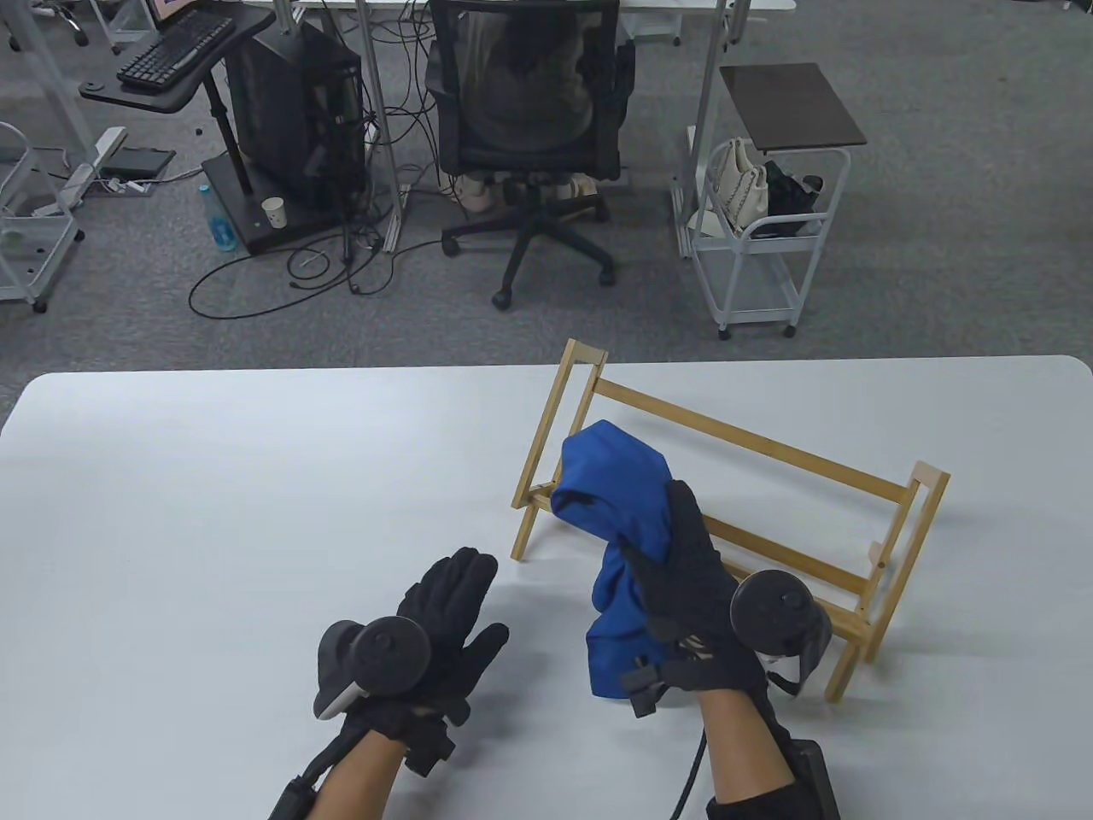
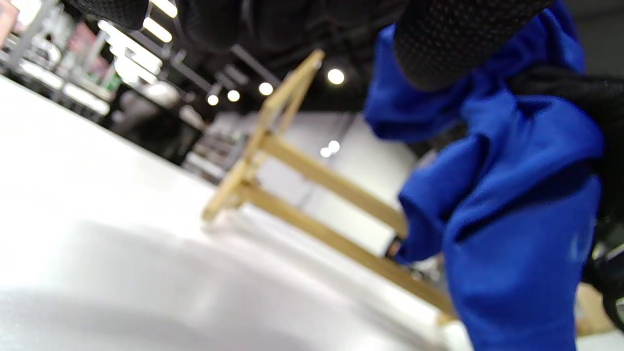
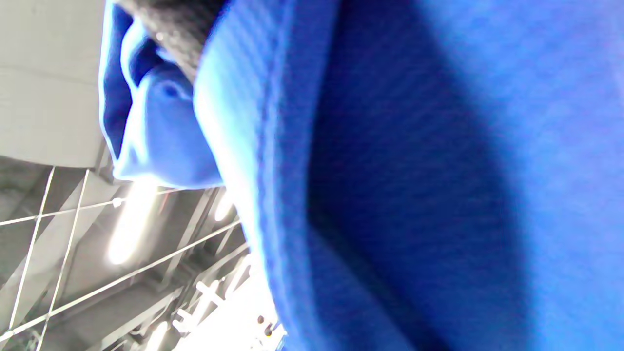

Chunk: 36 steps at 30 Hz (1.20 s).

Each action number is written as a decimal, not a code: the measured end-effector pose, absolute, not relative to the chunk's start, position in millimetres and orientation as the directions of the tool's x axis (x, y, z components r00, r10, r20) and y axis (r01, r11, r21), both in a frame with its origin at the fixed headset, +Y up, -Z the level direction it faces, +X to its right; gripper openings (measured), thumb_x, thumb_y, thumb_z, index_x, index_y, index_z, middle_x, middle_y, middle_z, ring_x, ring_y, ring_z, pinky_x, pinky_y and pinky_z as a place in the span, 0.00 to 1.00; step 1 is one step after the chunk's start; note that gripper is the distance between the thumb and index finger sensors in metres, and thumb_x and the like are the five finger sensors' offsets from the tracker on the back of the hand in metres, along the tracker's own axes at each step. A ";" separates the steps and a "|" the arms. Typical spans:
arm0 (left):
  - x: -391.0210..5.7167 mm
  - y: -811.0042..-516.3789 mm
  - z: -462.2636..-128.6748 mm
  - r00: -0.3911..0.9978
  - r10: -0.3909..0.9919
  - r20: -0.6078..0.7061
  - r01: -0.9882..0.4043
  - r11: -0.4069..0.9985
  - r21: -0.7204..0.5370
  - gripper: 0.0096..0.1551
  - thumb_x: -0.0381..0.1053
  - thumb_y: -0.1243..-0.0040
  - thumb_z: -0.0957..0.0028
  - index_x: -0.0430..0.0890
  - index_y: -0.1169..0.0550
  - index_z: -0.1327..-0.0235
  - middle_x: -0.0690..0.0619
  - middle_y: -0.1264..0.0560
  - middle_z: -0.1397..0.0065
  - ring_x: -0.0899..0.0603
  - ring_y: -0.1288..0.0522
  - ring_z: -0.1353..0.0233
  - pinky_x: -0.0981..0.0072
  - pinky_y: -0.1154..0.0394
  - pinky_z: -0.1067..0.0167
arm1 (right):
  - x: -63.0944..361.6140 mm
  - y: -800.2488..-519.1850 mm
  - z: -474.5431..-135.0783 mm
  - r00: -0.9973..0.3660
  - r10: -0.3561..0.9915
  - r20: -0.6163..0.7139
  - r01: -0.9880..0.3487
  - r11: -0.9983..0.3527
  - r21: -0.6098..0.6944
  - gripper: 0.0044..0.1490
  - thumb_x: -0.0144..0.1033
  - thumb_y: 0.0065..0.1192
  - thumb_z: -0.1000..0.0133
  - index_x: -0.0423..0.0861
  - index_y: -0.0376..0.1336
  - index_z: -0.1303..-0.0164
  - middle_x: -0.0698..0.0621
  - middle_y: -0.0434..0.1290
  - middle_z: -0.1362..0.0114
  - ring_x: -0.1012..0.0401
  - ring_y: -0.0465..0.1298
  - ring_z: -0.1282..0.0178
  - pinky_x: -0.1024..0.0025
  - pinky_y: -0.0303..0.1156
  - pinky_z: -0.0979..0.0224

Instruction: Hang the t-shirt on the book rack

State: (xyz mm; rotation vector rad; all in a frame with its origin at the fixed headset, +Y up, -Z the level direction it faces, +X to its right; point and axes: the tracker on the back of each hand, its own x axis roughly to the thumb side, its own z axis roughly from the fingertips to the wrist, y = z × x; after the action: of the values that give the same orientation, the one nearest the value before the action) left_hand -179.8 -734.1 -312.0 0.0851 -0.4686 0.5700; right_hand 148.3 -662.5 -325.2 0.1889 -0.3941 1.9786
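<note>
Blue cloth is bunched in my right hand (image 1: pixel 696 589): one t-shirt (image 1: pixel 619 530), crumpled into a lump, with my gloved fingers (image 1: pixel 683 521) wrapped around its middle. I hold it off the table (image 1: pixel 213 512), in front of the left end of the one wooden book rack (image 1: pixel 751 530), and part of the cloth covers the rack's left upright from the table camera. Whether the shirt touches the wood I cannot tell. The lower end of the shirt hangs down past my wrist.

My left hand (image 1: pixel 435 632) holds nothing. Its fingers are spread wide, palm turned toward the shirt, and it hovers just beside my right hand, a little lower and to the left, apart from the cloth.

I count two hands, each with one round tracker on its back, one shirt and one rack. The rack stands on the table's right half, set at a slant, with two upright end frames joined by long rails; I can make out three rails in the table camera.

From my left wrist, the shirt (image 2: pixel 512 204) fills the right side and the rack (image 2: pixel 292 175) stands behind it, blurred. From my right wrist, the shirt (image 3: pixel 414 170) takes up nearly everything.

Beyond the table are one office chair (image 1: pixel 529 111), one white cart (image 1: pixel 760 239) and one keyboard (image 1: pixel 175 47).
</note>
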 end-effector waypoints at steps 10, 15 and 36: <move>-182.8 -737.0 -313.7 0.789 0.454 0.415 -0.482 0.875 -0.041 0.44 0.68 0.46 0.37 0.62 0.52 0.15 0.45 0.50 0.10 0.30 0.49 0.13 0.28 0.46 0.26 | 170.5 -640.9 -335.0 -0.421 0.879 0.226 -0.895 -0.361 -0.263 0.47 0.39 0.67 0.37 0.55 0.42 0.16 0.40 0.58 0.19 0.41 0.73 0.32 0.46 0.73 0.34; -185.9 -738.7 -315.6 0.807 0.443 0.391 -0.466 0.884 -0.040 0.45 0.69 0.47 0.38 0.62 0.53 0.15 0.45 0.51 0.10 0.29 0.50 0.13 0.27 0.47 0.26 | 187.6 -630.2 -340.0 -0.420 0.895 0.147 -0.875 -0.357 -0.327 0.47 0.39 0.66 0.37 0.55 0.41 0.16 0.40 0.57 0.19 0.41 0.72 0.31 0.46 0.72 0.33; -192.8 -744.0 -320.2 0.844 0.425 0.328 -0.432 0.900 -0.054 0.46 0.71 0.48 0.38 0.62 0.55 0.15 0.44 0.52 0.10 0.29 0.52 0.13 0.27 0.49 0.26 | 249.9 -630.6 -378.8 -0.404 0.883 -0.240 -0.735 -0.469 -0.489 0.48 0.38 0.65 0.36 0.55 0.39 0.15 0.39 0.55 0.18 0.40 0.71 0.29 0.45 0.72 0.30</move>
State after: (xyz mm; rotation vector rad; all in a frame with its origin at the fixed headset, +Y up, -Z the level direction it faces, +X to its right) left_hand -192.8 -744.0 -320.2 0.0223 -0.3411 0.4522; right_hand 249.9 -630.6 -378.8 -0.5780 -0.3756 1.9988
